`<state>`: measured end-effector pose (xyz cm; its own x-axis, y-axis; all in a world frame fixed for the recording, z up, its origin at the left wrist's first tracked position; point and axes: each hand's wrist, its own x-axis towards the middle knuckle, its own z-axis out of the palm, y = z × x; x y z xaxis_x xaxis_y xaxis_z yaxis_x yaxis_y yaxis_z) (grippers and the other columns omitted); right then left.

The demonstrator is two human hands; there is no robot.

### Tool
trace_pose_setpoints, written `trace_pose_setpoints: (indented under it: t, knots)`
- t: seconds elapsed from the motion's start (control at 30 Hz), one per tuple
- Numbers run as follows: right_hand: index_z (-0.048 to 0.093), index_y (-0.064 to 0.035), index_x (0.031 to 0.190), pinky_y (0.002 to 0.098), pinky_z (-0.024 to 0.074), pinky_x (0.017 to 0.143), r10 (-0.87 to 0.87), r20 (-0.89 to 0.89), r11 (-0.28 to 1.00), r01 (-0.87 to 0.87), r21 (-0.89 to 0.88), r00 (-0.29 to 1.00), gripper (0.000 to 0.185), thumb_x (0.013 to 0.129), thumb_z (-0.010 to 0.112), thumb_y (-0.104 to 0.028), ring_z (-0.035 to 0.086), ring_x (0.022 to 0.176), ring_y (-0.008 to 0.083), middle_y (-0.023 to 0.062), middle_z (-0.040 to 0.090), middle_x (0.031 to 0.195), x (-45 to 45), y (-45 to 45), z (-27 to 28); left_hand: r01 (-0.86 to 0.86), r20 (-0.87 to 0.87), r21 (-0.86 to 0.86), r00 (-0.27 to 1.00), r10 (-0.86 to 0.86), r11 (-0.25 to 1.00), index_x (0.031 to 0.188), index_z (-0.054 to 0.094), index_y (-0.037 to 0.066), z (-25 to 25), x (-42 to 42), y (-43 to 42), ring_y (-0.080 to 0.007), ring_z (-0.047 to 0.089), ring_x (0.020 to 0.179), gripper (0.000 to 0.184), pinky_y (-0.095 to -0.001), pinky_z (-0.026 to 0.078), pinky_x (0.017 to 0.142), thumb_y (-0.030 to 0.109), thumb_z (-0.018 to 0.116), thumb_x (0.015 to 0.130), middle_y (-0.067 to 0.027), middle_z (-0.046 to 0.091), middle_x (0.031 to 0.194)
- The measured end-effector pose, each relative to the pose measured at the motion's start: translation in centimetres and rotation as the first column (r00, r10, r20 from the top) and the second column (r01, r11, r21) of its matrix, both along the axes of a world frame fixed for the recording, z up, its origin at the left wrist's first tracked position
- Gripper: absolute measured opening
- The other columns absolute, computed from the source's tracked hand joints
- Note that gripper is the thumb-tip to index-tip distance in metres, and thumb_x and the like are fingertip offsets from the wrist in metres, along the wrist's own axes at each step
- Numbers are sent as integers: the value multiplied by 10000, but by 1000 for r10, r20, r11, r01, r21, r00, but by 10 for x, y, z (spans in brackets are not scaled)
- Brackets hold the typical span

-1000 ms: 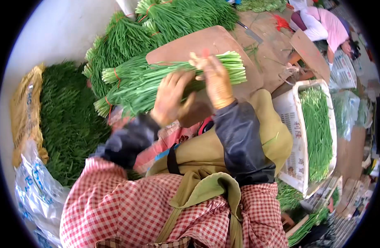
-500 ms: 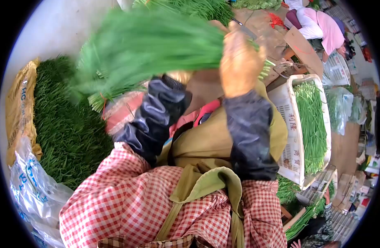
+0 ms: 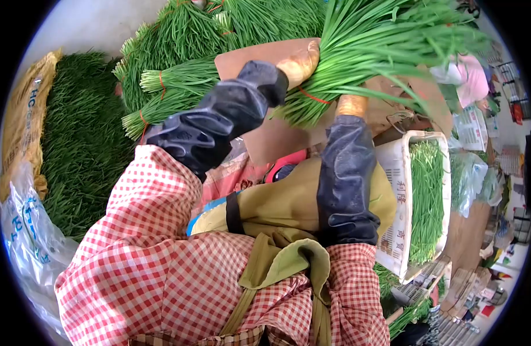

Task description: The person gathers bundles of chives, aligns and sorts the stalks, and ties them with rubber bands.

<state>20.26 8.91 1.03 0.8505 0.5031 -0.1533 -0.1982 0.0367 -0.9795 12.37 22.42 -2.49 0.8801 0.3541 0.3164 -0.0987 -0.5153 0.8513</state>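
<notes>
A large bunch of garlic chives (image 3: 363, 52), tied with a red band (image 3: 314, 96) near its lower left end, fans out to the upper right over a brown board (image 3: 271, 132). My left hand (image 3: 300, 63), in a tan glove, grips the bunch's left side above the band; its fingertips are hidden by the leaves. My right hand (image 3: 352, 105), also gloved, is under the bunch just right of the band, with most of it covered by leaves. Dark sleeve covers reach up both forearms.
Several tied bunches (image 3: 179, 46) are piled at the upper left. Loose chives (image 3: 83, 144) fill a yellow sack (image 3: 20, 132) at the left, above a clear plastic bag (image 3: 34, 236). A white crate (image 3: 399, 225) of chives stands at my right. Another person (image 3: 472, 81) is at the upper right.
The bunch has swung from upper left to upper right, its leaf tips now pointing right. My left hand has come up and right onto it. The piled bunches and board are now uncovered.
</notes>
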Motion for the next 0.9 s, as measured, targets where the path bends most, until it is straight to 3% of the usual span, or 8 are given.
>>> trace_pose_setpoints:
  t: [0.07, 0.13, 0.2, 0.27, 0.5, 0.6, 0.67, 0.9]
  knots:
    - [564, -64, 1151, 426, 450, 880, 10, -31, 999, -11, -42, 999, 292, 889, 526, -187, 619, 921, 326, 194, 654, 1004, -1, -4, -4, 94, -297, 182, 954, -36, 979, 1292, 464, 28, 27, -12, 12, -320, 546, 1118, 553, -398, 397, 978, 385, 158, 1001, -184, 592, 1192]
    - [554, -61, 1170, 416, 450, 884, -2, -77, 993, -7, -119, 997, 309, 886, 524, -179, 617, 933, 326, 195, 653, 1012, -13, -15, -24, -119, -684, -226, 726, -71, 967, 1356, 413, 87, 47, -22, 5, -217, 582, 1081, 524, -332, 434, 957, 416, 209, 1002, -107, 578, 1242]
    - [545, -59, 1188, 406, 450, 887, -17, -130, 986, -5, -167, 991, 327, 883, 523, -172, 615, 945, 327, 197, 651, 1019, -27, -23, -48, 309, -564, 54, 794, -227, 949, 1162, 564, 63, -70, -5, 59, -231, 643, 863, 455, -347, 523, 737, 397, 323, 969, -113, 631, 1059]
    - [536, -57, 1207, 396, 450, 890, -25, -154, 979, -7, -206, 988, 345, 880, 521, -164, 614, 958, 327, 199, 649, 1027, -49, -32, -66, -16, -742, -308, 631, -229, 951, 1320, 450, 67, -23, -53, 31, -153, 603, 837, 449, -315, 514, 690, 338, 396, 966, -107, 607, 1138]
    - [526, -74, 1223, 415, 466, 867, 71, 331, 772, 158, -615, 941, 370, 868, 532, -179, 611, 973, 374, 223, 651, 983, -93, -60, -58, 130, -41, -719, 973, -227, 683, 1261, 505, 18, -54, -112, 17, -207, 614, 900, 329, -294, 494, 774, 155, 478, 963, -89, 610, 1125]
    - [545, -69, 1151, 449, 479, 833, 352, 528, 713, 144, -686, 773, 319, 863, 542, -205, 612, 933, 398, 244, 640, 990, -96, -64, -48, 320, 143, -459, 947, -286, 829, 1181, 574, 12, -55, -111, 18, -208, 619, 892, 253, -300, 496, 808, 31, 510, 937, -78, 623, 1077]
    - [552, -48, 1057, 469, 491, 794, 371, 598, 707, 201, -678, 711, 266, 830, 572, -186, 618, 882, 408, 243, 640, 959, -95, -60, -48, 223, -123, 198, 972, -201, 955, 1115, 616, 6, -23, -114, 10, -192, 619, 857, 238, -280, 497, 793, -49, 537, 897, -88, 639, 997]
    - [602, -17, 908, 455, 523, 707, 770, 413, 415, 110, -903, 485, 187, 746, 620, -108, 663, 802, 354, 194, 668, 807, -77, -61, -40, 400, -274, 553, 916, -295, 731, 1024, 626, 33, -9, -92, 7, -315, 634, 867, 187, -375, 523, 754, 137, 569, 879, -143, 650, 948]
